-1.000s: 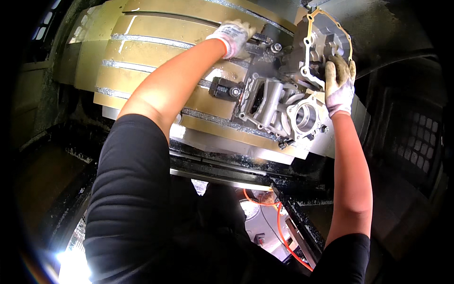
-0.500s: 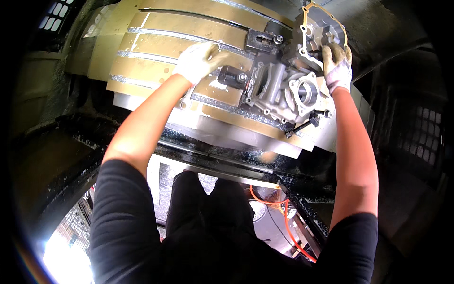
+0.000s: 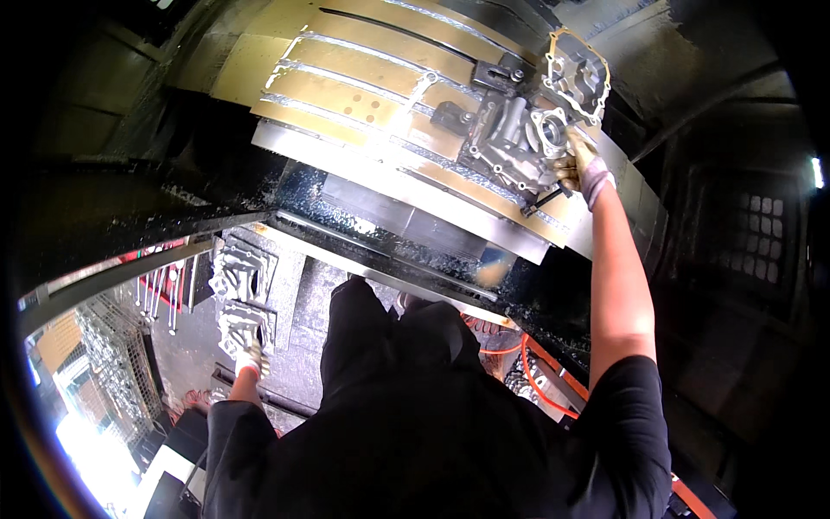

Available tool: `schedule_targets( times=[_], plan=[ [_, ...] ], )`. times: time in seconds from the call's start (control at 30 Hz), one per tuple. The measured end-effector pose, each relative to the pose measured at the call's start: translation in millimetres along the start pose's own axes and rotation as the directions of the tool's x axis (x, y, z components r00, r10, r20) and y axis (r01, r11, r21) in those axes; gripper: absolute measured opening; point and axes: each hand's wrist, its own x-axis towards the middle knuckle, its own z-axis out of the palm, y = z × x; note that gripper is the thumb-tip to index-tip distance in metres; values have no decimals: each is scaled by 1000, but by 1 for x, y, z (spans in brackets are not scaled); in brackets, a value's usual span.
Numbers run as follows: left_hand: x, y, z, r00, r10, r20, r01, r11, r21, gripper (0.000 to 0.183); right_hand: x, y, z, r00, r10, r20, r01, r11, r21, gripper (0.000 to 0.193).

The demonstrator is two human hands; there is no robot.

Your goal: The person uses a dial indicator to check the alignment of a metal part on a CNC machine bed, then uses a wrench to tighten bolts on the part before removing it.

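My right hand (image 3: 584,166), in a white glove with a soiled palm, is at the right side of a grey metal casting (image 3: 510,138) clamped on the slotted machine table (image 3: 337,80). Its fingers curl over the upper end of a black rod (image 3: 543,204) beside the casting. Far down to the left, my gloved left hand (image 3: 252,356) reaches onto a second casting (image 3: 242,322) on a bench; its fingers are too small to make out. Another casting (image 3: 240,270) lies just beyond that one. A ring-ended wrench (image 3: 408,105) rests on the machine table.
Dark clamp blocks (image 3: 496,76) stand beside the clamped casting. Behind it is a grey part with a tan-edged flange (image 3: 577,73). Several long-handled tools (image 3: 164,290) hang at the left. An orange hose (image 3: 538,385) runs low on the right, beyond the machine's front rail (image 3: 380,281).
My left hand has left the wrench area and moved down left to the bench castings. My right hand has come down from the tan-edged part to the black rod. The view has shifted.
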Motion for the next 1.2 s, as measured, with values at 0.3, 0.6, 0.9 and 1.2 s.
schedule_targets(
  times=[0.3, 0.6, 0.9, 1.2],
  plan=[
    [19, 33, 54, 807, 568, 164, -572, 820, -21, 31, -37, -29, 22, 902, -316, -294, 361, 925, 115, 28],
    [-194, 294, 44, 149, 905, 399, -709, 379, -595, 58, -246, 10, 82, 953, -300, -43, 296, 891, 344, 23],
    [-312, 348, 42, 238, 833, 499, -825, 444, -348, 29, -234, 205, 156, 996, 9, -88, 23, 937, 349, 48],
    [-294, 311, 105, 239, 906, 350, -875, 45, 482, 33, -324, 428, 193, 961, 273, 41, -234, 728, 644, 41]
  ],
)
